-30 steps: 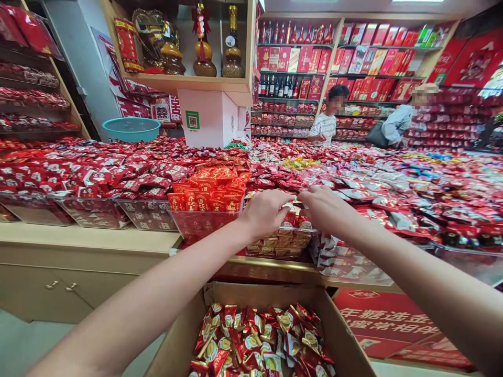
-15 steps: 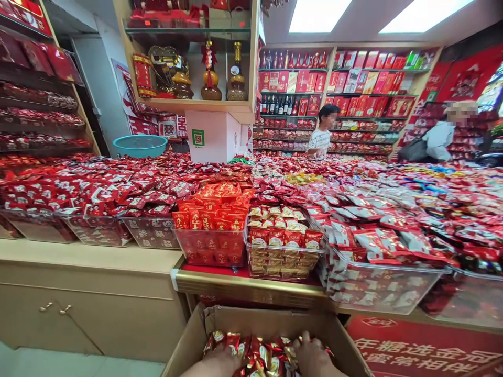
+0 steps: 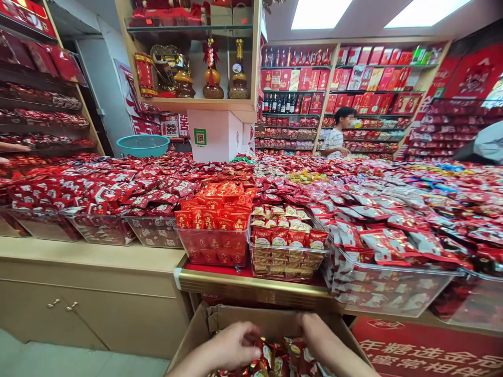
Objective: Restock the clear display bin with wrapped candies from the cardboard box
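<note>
Below the counter edge, a cardboard box (image 3: pixel 220 315) holds a pile of red and gold wrapped packets (image 3: pixel 281 361). My left hand (image 3: pixel 239 343) is over the left part of the pile, its fingers curled and apart, with a packet close to its fingertips. My right hand (image 3: pixel 310 327) is at the box's far right side, blurred, its fingers pointing away and mostly hidden. Straight above the box on the counter stands a clear bin (image 3: pixel 288 262) of gold packets with a row of red "DURIAN" packets.
Clear bins of red (image 3: pixel 212 246) and white-red packets (image 3: pixel 389 285) line the gold counter edge (image 3: pixel 251 283). A blue basin (image 3: pixel 143 145) sits behind. One person (image 3: pixel 336 137) stands beyond the counter; another's sleeve (image 3: pixel 489 144) is far right, another's hand (image 3: pixel 13 147) far left.
Both my hands have risen from among the packets toward the box's far side. The person beyond the counter has shifted right, the far-right person is mostly out of view, and a hand appears far left.
</note>
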The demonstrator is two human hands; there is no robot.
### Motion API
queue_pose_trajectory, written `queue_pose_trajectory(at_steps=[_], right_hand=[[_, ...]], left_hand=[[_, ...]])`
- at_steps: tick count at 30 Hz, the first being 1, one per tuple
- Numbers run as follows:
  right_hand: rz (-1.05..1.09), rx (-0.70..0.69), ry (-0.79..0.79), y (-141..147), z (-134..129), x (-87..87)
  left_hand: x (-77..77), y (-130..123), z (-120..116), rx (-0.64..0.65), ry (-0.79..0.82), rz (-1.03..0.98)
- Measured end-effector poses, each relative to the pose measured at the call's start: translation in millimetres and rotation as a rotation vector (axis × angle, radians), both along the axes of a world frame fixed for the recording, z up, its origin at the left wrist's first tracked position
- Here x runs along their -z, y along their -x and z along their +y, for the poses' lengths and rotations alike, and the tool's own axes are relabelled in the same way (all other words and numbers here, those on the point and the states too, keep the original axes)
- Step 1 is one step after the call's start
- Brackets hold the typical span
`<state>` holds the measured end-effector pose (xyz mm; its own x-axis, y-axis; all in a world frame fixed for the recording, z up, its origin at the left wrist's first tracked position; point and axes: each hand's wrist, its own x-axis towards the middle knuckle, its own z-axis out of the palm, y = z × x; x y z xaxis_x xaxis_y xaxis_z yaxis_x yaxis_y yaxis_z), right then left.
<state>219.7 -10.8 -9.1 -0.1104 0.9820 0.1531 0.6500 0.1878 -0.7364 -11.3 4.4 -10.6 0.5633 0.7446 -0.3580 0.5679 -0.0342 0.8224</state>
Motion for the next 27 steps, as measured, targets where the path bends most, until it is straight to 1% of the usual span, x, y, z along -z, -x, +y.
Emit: queue_pose_trajectory(at_steps=[2,3,4,6,8,10,12,14,16,18,20,22,24,25,27], right_hand=[[-0.041,-0.059,0.041,8.4,0.1,-25.6],[-0.034,-0.068,0.070,12.7,-0.2,-38.9],[-0.019,-0.061,0.074,16.4,-0.7,-51.7],[0.018,-0.037,0.047,21.4,-1.7,-72.4],[0.059,-0.016,0.014,23.7,-2.7,-82.2],[0.127,0.005,0.011,25.3,-4.1,-79.8],[0.218,0.020,0.024,28.0,-6.1,-68.6],[0.311,0.045,0.046,31.6,-8.0,-54.6],[0.418,0.095,0.056,34.6,-9.5,-43.6],[0.525,0.137,0.056,35.7,-10.6,-37.6],[0.592,0.107,0.095,34.9,-11.7,-35.3],[0.586,0.037,0.165,33.3,-12.9,-34.8],[0.529,0.005,0.165,32.3,-14.5,-35.2],[0.490,0.009,0.117,32.1,-15.6,-36.1],[0.405,-0.001,-0.040,32.8,-18.9,-39.6]], left_hand=[[-21.8,-17.2,-4.6,-0.035,0.196,-0.255],[-31.7,-25.8,-7.9,-0.054,0.306,-0.367],[-40.2,-33.8,-11.4,-0.081,0.383,-0.467],[-52.3,-45.9,-18.3,-0.143,0.438,-0.593],[-57.5,-52.2,-23.4,-0.218,0.428,-0.650],[-57.0,-53.8,-26.6,-0.316,0.422,-0.679],[-52.4,-53.7,-28.3,-0.421,0.424,-0.710],[-45.9,-54.0,-29.2,-0.501,0.383,-0.765],[-39.5,-55.4,-29.5,-0.546,0.315,-0.823],[-34.6,-57.3,-29.1,-0.580,0.248,-0.867],[-31.7,-58.6,-28.0,-0.614,0.208,-0.902],[-31.0,-58.5,-26.8,-0.637,0.192,-0.934],[-32.3,-57.0,-25.8,-0.641,0.219,-0.957],[-33.5,-55.7,-25.6,-0.639,0.238,-0.970],[-36.3,-52.4,-25.6,-0.635,0.312,-1.002]])
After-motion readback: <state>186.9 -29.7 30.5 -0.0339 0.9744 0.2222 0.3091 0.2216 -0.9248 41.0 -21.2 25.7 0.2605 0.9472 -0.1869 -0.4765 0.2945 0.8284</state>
